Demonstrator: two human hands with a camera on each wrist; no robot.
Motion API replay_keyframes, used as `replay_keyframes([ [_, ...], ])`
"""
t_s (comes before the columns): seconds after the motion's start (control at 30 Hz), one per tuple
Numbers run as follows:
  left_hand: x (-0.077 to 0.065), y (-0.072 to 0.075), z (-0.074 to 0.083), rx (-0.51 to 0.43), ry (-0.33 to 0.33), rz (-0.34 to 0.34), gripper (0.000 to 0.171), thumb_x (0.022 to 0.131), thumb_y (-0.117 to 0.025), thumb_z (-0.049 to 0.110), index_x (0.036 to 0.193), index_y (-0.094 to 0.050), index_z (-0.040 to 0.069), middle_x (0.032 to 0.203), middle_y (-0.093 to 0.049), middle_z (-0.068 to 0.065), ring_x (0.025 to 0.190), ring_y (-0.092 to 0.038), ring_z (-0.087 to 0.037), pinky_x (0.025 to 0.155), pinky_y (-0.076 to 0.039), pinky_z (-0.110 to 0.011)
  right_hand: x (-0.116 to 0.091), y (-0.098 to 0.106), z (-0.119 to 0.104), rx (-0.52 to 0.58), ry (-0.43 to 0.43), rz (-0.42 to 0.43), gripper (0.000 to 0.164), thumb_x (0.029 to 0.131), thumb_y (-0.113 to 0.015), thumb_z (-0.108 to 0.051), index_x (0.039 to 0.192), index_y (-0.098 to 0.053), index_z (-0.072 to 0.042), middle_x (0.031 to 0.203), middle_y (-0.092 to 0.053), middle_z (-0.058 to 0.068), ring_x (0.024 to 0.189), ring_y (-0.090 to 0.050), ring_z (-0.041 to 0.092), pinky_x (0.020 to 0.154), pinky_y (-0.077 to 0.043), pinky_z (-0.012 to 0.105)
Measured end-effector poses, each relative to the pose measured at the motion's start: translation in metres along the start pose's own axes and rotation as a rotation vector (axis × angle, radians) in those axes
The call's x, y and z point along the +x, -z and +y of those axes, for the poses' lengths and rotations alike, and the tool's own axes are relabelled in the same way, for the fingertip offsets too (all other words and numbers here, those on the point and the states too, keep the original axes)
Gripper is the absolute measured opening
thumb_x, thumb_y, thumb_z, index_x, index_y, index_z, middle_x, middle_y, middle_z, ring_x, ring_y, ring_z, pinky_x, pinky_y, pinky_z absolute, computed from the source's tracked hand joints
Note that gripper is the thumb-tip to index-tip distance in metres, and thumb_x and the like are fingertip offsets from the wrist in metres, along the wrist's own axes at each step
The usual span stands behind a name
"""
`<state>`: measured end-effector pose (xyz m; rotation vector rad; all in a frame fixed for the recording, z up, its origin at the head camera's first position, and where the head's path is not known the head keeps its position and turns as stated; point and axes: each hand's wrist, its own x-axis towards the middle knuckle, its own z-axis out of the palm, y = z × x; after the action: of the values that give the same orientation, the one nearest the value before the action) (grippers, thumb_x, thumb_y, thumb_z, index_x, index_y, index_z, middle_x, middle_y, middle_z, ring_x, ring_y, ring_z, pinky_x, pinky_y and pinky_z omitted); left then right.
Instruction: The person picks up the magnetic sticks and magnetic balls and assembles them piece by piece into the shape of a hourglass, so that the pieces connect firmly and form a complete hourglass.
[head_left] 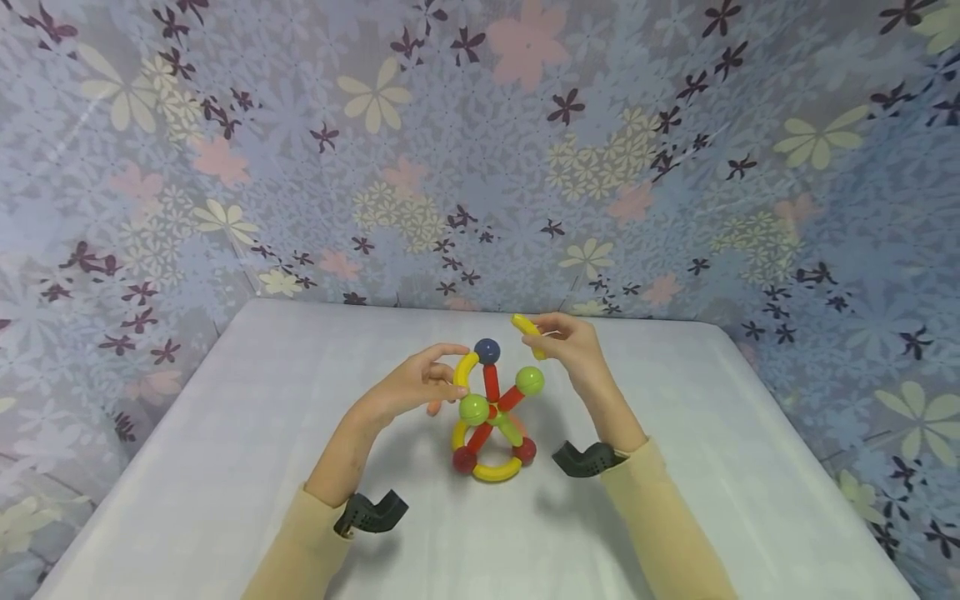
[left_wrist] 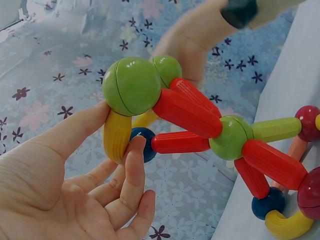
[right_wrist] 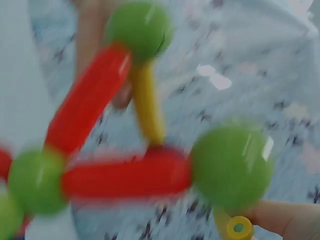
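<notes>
A magnetic ball-and-rod structure [head_left: 497,410] stands on the table, with red rods [left_wrist: 181,142] running out from a central green ball [left_wrist: 231,137]. My left hand [head_left: 415,385] steadies its left side, pinching a curved yellow rod [left_wrist: 117,135] between thumb and fingers. This rod lies between a green ball [left_wrist: 131,86] and a blue ball [head_left: 487,351]. Up and to the right, my right hand [head_left: 570,340] pinches a loose curved yellow rod [head_left: 527,325] near another green ball [head_left: 530,381]. In the right wrist view that rod's round end [right_wrist: 239,228] shows below a green ball [right_wrist: 232,167].
Dark red balls [head_left: 465,460] and a curved yellow rod [head_left: 497,472] form part of the base on the white table [head_left: 225,467]. A flower-patterned cloth [head_left: 480,167] hangs behind the table. Each wrist bears a dark camera mount [head_left: 371,512].
</notes>
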<state>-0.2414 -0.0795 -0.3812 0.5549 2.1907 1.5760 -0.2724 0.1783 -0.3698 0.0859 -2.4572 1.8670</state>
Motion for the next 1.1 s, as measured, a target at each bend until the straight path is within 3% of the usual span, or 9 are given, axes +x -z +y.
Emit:
replay_keyframes([
  [0.17,0.001,0.0,0.0,0.0,0.0,-0.004,0.058,0.088,-0.067,0.02,0.14,-0.041,0.02,0.078,-0.058,-0.007,0.076,-0.056,-0.019,0.085,-0.042,-0.036,-0.015,-0.01,-0.016,-0.015,0.022,-0.032,0.036,0.082,-0.072,-0.013,0.114,-0.064,-0.001,0.095,-0.057,0.002,0.075,-0.061,0.01,0.071,-0.052,0.022],
  [0.4,0.001,0.0,0.001,0.001,0.01,-0.007,0.058,0.088,-0.067,0.021,0.14,-0.041,0.021,0.088,-0.059,-0.019,0.08,-0.057,-0.02,0.084,-0.042,-0.035,-0.02,-0.01,-0.017,-0.117,0.032,-0.018,0.033,0.081,-0.072,-0.014,0.111,-0.065,-0.004,0.097,-0.057,0.006,0.076,-0.058,0.014,0.07,-0.049,0.025],
  [0.67,-0.001,0.002,-0.001,-0.008,-0.009,-0.031,0.06,0.088,-0.066,0.02,0.141,-0.039,0.018,0.082,-0.06,-0.003,0.077,-0.056,-0.02,0.084,-0.043,-0.036,-0.017,-0.011,-0.015,-0.184,0.027,-0.057,0.029,0.082,-0.072,-0.016,0.108,-0.068,-0.003,0.09,-0.063,0.006,0.072,-0.058,0.014,0.066,-0.047,0.026],
  [1.1,-0.002,0.003,0.001,-0.009,-0.012,-0.036,0.06,0.087,-0.067,0.019,0.141,-0.039,0.017,0.078,-0.057,-0.005,0.073,-0.055,-0.02,0.09,-0.043,-0.044,-0.011,-0.007,-0.005,-0.159,-0.039,-0.134,0.03,0.084,-0.07,-0.018,0.111,-0.068,-0.005,0.106,-0.068,0.01,0.09,-0.06,0.018,0.079,-0.047,0.028],
])
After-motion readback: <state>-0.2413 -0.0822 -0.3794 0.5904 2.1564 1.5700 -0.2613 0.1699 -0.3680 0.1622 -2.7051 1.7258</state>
